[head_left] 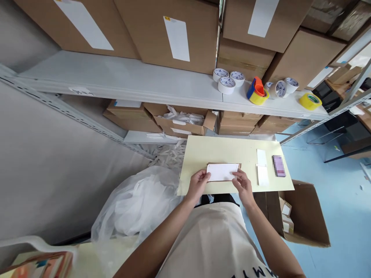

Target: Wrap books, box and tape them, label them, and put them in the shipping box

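A white blank-looking label (222, 172) lies over a flat brown cardboard piece (240, 165), whose edge shows along the top and right. Whether that piece is a thin box or a sheet, I cannot tell. At the label's left end, my left hand (198, 185) pinches it between thumb and fingers. My right hand (243, 187) has its thumb and fingers closed at the label's right end. Both hands are over the pale yellow tabletop (220, 148). To their right lie two small stacks of white labels, an upper one (261, 157) and a lower one (262, 175).
A purple phone-like object (278, 166) lies near the table's right edge. An open carton (307, 216) with small boxes stands on the floor at right; a clear plastic bag (136, 204) bulges at left. Tape rolls (226, 85) and a tape dispenser (257, 92) sit on the shelf (145, 79) ahead.
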The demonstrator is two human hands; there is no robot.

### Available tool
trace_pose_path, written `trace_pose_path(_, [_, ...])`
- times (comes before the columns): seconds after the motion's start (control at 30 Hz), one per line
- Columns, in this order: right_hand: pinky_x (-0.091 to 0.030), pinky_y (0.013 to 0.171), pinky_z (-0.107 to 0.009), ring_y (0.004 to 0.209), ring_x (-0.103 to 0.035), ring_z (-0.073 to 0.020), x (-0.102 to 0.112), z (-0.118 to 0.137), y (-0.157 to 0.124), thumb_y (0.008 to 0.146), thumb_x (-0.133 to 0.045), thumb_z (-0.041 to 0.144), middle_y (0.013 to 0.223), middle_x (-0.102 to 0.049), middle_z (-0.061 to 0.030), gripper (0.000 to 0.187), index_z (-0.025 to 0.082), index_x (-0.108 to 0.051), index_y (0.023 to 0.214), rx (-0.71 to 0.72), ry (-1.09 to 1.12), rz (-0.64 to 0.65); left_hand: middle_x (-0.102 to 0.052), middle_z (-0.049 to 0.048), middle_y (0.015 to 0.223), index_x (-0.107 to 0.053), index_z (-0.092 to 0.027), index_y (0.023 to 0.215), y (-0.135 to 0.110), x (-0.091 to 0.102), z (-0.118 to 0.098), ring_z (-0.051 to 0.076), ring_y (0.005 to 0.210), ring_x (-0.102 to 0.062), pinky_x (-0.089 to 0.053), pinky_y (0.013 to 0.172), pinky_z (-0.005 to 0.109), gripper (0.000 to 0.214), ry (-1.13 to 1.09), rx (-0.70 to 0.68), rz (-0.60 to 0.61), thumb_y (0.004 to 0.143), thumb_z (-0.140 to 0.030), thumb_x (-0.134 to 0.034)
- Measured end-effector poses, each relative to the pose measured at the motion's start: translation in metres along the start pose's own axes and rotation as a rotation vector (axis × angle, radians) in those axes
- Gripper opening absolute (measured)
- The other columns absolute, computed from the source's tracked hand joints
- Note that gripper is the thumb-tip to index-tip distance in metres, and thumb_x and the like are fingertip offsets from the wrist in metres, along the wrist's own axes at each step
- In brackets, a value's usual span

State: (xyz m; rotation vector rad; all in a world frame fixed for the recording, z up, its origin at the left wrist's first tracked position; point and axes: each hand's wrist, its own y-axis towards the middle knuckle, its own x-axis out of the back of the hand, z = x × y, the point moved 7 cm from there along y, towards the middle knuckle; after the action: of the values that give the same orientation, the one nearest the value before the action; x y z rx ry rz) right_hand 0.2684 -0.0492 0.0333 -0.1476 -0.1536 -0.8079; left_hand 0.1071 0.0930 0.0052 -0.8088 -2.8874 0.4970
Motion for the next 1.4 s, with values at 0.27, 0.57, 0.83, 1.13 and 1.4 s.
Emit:
trace_pose_path(0.27, [-0.051, 0.077, -0.039, 0.075, -0.065, -0.0219, 0.012, -0.043, -0.012, 0.073, -0.068, 0.051, 0.078, -0.074, -0.0076, 0.033, 0.018, -0.074, 0.077, -0.189, -0.054, -0.06, -0.069, 0.0041, 0.068, -0.062, -0.02, 0.066, -0.011, -0.006, 0.036, 0.02, 0.068, -0.065, -0.051, 0.064, 0.03, 0.042, 0.23, 0.046, 0.026, 0.075, -0.06, -0.054])
trace_pose_path(0.57, [-0.046, 0.058, -0.029, 0.058, -0.054, -0.0151, 0.018, -0.063, 0.008, 0.074, -0.063, 0.049, 0.067, -0.067, -0.0032, 0.035, 0.017, -0.075, 0.083, -0.199, -0.197, -0.068, -0.068, 0.0029, 0.066, -0.058, -0.023, 0.063, 0.02, -0.022, 0.026, 0.018, 0.067, -0.063, -0.039, 0.064, 0.027, 0.031, 0.778, -0.04, 0.075, 0.086, -0.038, -0.046])
trace_pose_path(0.83, [-0.046, 0.057, -0.029, 0.056, -0.056, -0.0161, 0.013, -0.065, 0.036, 0.076, -0.058, 0.042, 0.063, -0.065, -0.0014, 0.027, 0.02, -0.073, 0.082, -0.125, -0.304, -0.031, -0.072, 0.0038, 0.071, -0.064, -0.023, 0.067, 0.046, -0.03, 0.033, 0.019, 0.069, -0.063, -0.036, 0.061, 0.027, 0.032, 0.937, 0.009, 0.089, 0.089, -0.037, -0.046])
trace_pose_path(1.13, [-0.047, 0.063, -0.031, 0.065, -0.061, -0.0186, 0.004, -0.072, 0.043, 0.08, -0.058, 0.034, 0.078, -0.069, -0.0043, 0.022, 0.024, -0.074, 0.091, -0.067, -0.627, 0.112, -0.074, 0.0063, 0.08, -0.068, -0.023, 0.07, 0.05, -0.034, 0.038, 0.022, 0.078, -0.067, -0.036, 0.059, 0.028, 0.032, 1.078, 0.08, 0.1, 0.089, -0.036, -0.046])
trace_pose_path(1.4, [-0.045, 0.063, -0.033, 0.077, -0.066, -0.0235, 0.003, -0.064, 0.04, 0.091, -0.056, 0.04, 0.095, -0.066, -0.0092, 0.023, 0.029, -0.071, 0.104, -0.062, -0.972, 0.194, -0.073, 0.01, 0.077, -0.067, -0.021, 0.062, 0.056, -0.026, 0.03, 0.026, 0.076, -0.068, -0.041, 0.057, 0.03, 0.03, 1.196, 0.106, 0.119, 0.083, -0.037, -0.053])
